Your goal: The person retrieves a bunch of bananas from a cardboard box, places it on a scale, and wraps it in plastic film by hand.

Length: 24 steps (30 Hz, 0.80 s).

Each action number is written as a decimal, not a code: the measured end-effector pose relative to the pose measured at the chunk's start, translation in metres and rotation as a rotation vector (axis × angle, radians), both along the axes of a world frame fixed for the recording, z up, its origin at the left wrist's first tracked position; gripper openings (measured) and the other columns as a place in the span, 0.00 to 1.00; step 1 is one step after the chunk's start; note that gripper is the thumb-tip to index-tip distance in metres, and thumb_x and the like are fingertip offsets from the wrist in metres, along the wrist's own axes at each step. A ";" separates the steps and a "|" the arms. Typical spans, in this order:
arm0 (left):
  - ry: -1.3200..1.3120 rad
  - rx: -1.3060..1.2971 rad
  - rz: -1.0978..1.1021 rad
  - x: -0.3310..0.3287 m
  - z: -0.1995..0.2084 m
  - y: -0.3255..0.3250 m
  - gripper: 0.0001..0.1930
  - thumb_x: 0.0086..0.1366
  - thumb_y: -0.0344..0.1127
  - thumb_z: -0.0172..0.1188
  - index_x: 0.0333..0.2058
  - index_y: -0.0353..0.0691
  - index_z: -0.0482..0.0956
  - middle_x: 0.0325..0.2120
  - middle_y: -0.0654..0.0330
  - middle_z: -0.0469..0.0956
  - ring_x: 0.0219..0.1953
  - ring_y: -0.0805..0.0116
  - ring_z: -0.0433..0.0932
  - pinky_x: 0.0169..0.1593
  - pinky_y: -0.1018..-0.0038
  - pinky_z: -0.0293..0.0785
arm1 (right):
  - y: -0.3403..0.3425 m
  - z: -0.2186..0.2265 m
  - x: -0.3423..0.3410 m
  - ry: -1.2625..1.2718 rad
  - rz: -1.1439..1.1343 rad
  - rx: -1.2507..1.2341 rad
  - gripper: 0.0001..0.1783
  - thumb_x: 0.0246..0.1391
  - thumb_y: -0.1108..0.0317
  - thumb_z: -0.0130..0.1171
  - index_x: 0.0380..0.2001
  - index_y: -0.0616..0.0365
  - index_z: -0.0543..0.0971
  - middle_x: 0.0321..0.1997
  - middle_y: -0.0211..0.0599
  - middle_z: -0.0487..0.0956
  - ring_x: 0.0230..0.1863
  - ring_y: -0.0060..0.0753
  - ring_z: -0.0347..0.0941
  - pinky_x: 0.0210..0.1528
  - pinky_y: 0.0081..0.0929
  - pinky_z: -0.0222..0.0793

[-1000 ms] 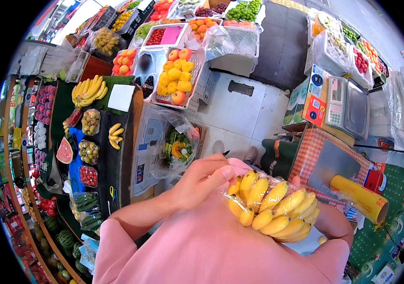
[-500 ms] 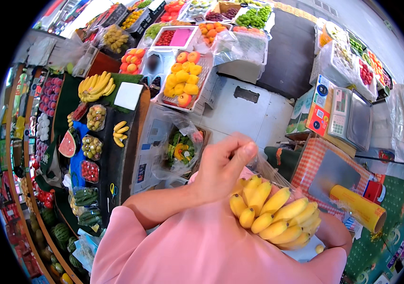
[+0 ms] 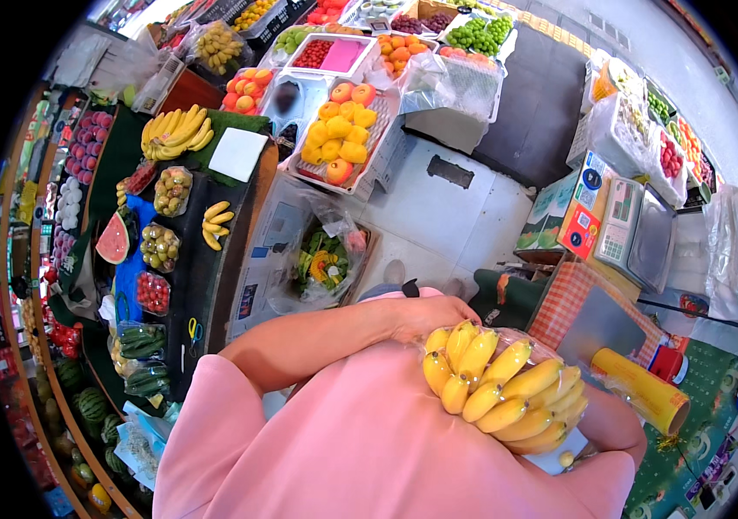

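A bunch of yellow bananas (image 3: 500, 387), with shiny clear plastic film over it, is held in front of my pink shirt. At its far left end is my left hand (image 3: 438, 318), its fingers curled at the film's edge and the fingertips out of sight. My right forearm (image 3: 604, 426) passes in behind the bunch from the right. The bananas hide my right hand, which bears them from beneath. A small white piece (image 3: 551, 458) shows under the lower right end of the bunch.
A yellow cardboard roll (image 3: 646, 389) lies on the right beside a grey plate (image 3: 603, 316) on checked cloth; a weighing scale (image 3: 637, 225) stands beyond. On the left counter (image 3: 205, 303) are bananas, packed fruit and scissors (image 3: 194, 333). An open box (image 3: 326, 259) with leafy scraps stands ahead.
My left hand, raised before with film stretched from it, has come down and away to the far edge of the bananas. The film now lies closer over the bunch.
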<state>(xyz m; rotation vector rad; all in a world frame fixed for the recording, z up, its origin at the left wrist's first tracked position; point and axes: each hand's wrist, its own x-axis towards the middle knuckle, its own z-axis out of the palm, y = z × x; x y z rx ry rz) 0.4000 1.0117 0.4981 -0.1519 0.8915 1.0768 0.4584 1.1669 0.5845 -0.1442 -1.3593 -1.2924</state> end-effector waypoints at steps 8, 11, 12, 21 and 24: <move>0.142 0.108 -0.122 -0.012 -0.021 0.002 0.13 0.71 0.34 0.49 0.48 0.35 0.76 0.37 0.58 0.81 0.38 0.74 0.80 0.39 0.77 0.78 | -0.029 -0.002 0.010 -0.189 -0.019 -0.185 0.18 0.63 0.51 0.46 0.40 0.56 0.72 0.43 0.45 0.75 0.37 0.47 0.73 0.35 0.42 0.70; 0.796 0.047 -0.222 -0.026 -0.023 -0.002 0.15 0.71 0.38 0.52 0.50 0.36 0.76 0.40 0.57 0.81 0.39 0.74 0.79 0.41 0.76 0.77 | -0.028 0.003 0.025 -0.366 -0.021 -0.231 0.17 0.61 0.52 0.47 0.36 0.57 0.72 0.38 0.46 0.74 0.33 0.48 0.71 0.30 0.42 0.68; 0.524 -0.103 -0.023 -0.036 -0.023 -0.008 0.18 0.71 0.41 0.52 0.54 0.37 0.73 0.41 0.57 0.81 0.41 0.74 0.78 0.42 0.75 0.76 | -0.028 0.004 0.028 -0.406 -0.027 -0.266 0.17 0.60 0.53 0.47 0.34 0.57 0.73 0.36 0.47 0.74 0.32 0.48 0.71 0.28 0.42 0.68; 0.464 0.346 0.227 -0.019 0.017 -0.047 0.13 0.68 0.40 0.59 0.46 0.40 0.71 0.54 0.55 0.72 0.45 0.73 0.77 0.45 0.76 0.77 | -0.045 0.011 0.027 -0.560 -0.082 -0.490 0.15 0.56 0.56 0.48 0.24 0.55 0.74 0.25 0.47 0.74 0.21 0.48 0.69 0.20 0.41 0.65; 0.417 0.250 0.217 -0.016 0.007 -0.051 0.11 0.68 0.40 0.59 0.41 0.41 0.70 0.51 0.56 0.74 0.44 0.71 0.77 0.45 0.75 0.78 | -0.042 0.005 0.025 -0.540 -0.058 -0.366 0.15 0.57 0.56 0.47 0.26 0.54 0.74 0.25 0.45 0.75 0.22 0.48 0.70 0.20 0.42 0.66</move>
